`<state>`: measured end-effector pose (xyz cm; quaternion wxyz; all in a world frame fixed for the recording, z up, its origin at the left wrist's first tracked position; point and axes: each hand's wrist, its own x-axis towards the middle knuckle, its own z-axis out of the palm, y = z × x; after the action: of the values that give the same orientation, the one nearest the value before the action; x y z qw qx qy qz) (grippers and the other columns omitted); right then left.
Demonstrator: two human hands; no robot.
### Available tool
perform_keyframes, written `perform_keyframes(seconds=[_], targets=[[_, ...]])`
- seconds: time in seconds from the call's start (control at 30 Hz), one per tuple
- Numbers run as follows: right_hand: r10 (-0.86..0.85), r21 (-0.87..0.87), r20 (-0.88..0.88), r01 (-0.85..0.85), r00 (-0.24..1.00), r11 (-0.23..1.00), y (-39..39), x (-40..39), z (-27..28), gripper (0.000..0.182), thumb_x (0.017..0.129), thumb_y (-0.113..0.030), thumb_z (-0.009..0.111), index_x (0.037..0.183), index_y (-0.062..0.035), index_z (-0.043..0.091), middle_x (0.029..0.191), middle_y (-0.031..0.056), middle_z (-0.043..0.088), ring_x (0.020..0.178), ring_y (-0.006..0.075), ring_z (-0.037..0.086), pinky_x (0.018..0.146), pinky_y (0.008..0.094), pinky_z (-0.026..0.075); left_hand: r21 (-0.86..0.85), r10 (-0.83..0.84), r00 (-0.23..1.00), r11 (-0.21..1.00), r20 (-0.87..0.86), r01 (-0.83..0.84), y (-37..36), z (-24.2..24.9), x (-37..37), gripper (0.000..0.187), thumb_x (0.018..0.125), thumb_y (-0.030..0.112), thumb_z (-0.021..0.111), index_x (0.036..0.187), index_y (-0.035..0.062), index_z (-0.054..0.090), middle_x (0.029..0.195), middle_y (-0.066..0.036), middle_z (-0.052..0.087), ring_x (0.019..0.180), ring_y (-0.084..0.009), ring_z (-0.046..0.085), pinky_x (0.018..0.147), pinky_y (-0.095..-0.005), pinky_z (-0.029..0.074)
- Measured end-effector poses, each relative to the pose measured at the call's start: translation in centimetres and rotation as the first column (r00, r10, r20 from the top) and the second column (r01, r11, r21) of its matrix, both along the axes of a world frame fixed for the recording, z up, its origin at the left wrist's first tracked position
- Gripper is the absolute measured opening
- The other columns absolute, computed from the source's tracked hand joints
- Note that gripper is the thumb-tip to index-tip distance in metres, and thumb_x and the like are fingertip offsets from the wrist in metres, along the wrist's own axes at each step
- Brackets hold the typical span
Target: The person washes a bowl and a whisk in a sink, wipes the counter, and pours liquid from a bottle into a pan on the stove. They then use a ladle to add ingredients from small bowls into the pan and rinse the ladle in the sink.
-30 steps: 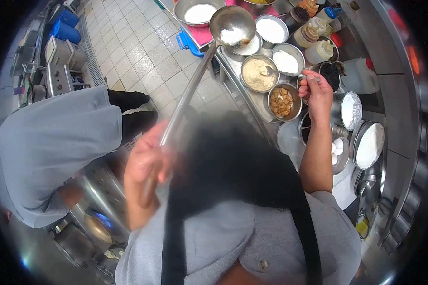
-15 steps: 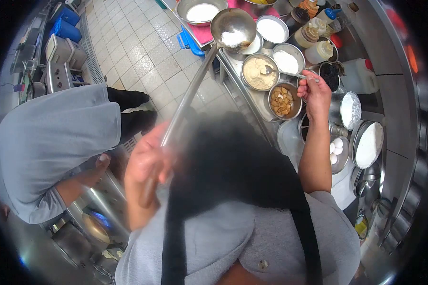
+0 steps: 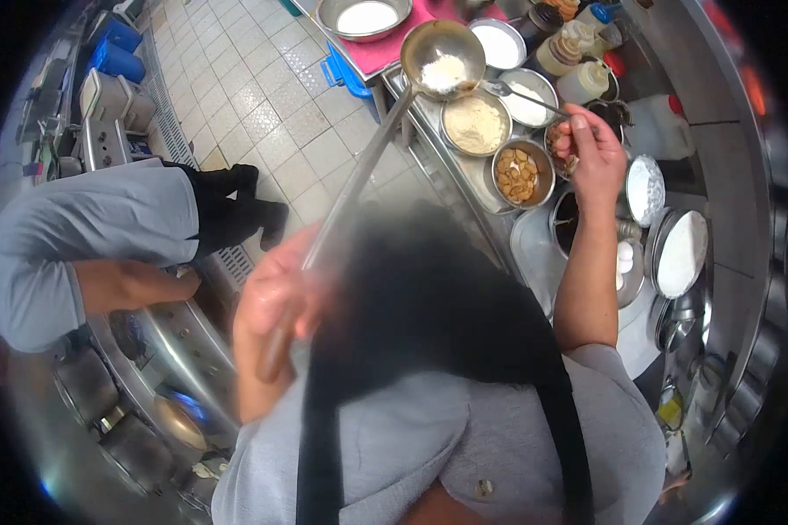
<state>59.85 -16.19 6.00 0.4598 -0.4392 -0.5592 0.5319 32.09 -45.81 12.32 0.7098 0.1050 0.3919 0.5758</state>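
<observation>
My left hand (image 3: 276, 293) is closed round the long handle of a metal ladle. The ladle's bowl (image 3: 429, 45) hangs over the bowls at the table's edge, with pale powder in it. My right hand (image 3: 593, 144) pinches a spoon (image 3: 538, 101), whose head is at the ladle's right rim, near a bowl of white powder (image 3: 527, 103). Below the ladle is a bowl of pale yellow powder (image 3: 475, 124). A bowl of brown chunks (image 3: 518, 173) stands nearer to me.
Squeeze bottles (image 3: 582, 83) and a white jug (image 3: 661, 127) stand at the back right. Eggs (image 3: 624, 258) lie in a bowl. At the left, a co-worker (image 3: 96, 227) bends by the stove, where a pan (image 3: 179, 424) sits near a blue flame.
My right hand has moved the spoon from the yellow powder bowl up to the ladle's rim. The ladle has shifted slightly right, and more powder shows in it. The co-worker's arm and body have moved.
</observation>
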Motion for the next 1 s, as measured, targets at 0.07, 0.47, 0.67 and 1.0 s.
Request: perform_keyframes(seconds=[0.07,0.47,0.67,1.0], targets=[[0.078,0.018,0.088,-0.08,0.993,0.997,-1.7,0.4,-1.5,0.022,0.093,-0.014,0.059,0.111,-0.0043,0.066,0.084,0.0019,0.065,0.064,0.005,0.055,0.058,0.0179,0.045,0.028,-0.015,0.999,1.0,0.032,0.014,-0.1,-0.1,-0.2,0.058,0.085,0.002,0.049,0.14,-0.0042,0.03,0.063,-0.01,0.046,0.033,-0.0122,0.046,0.032,-0.0224,0.043],[-0.331,0.225,0.413,0.257,0.849,0.94,-8.7,7.8,-0.5,0.022,0.09,-0.017,0.064,0.107,-0.0039,0.068,0.091,0.0007,0.066,0.077,0.0075,0.056,0.071,0.0218,0.046,0.062,-0.115,0.993,0.991,-0.027,0.116,-1.2,0.6,-5.0,0.067,0.082,0.006,0.05,0.142,-0.0068,0.022,0.058,-0.008,0.045,0.032,-0.0142,0.044,0.031,-0.023,0.037],[-0.612,0.275,0.545,0.568,0.573,0.776,-14.2,16.5,1.7,0.023,0.091,-0.018,0.063,0.109,-0.0056,0.068,0.089,0.0,0.067,0.073,0.0069,0.057,0.064,0.0208,0.045,-0.012,-0.057,0.993,0.998,0.102,0.058,-3.8,-0.5,-5.8,0.074,0.077,0.003,0.058,0.14,-0.0101,0.022,0.058,-0.009,0.045,0.03,-0.017,0.044,0.029,-0.0256,0.04],[-0.179,0.214,0.928,-0.075,0.327,0.974,-10.2,13.0,-6.0,0.025,0.084,-0.013,0.063,0.108,-0.0131,0.069,0.092,0.0143,0.063,0.087,0.0311,0.061,0.08,0.0355,0.048,-0.001,-0.117,0.993,0.993,0.018,0.117,-6.2,0.7,-1.4,0.074,0.077,0.004,0.058,0.141,-0.0075,0.024,0.059,-0.009,0.044,0.031,-0.0147,0.043,0.031,-0.0227,0.036]])
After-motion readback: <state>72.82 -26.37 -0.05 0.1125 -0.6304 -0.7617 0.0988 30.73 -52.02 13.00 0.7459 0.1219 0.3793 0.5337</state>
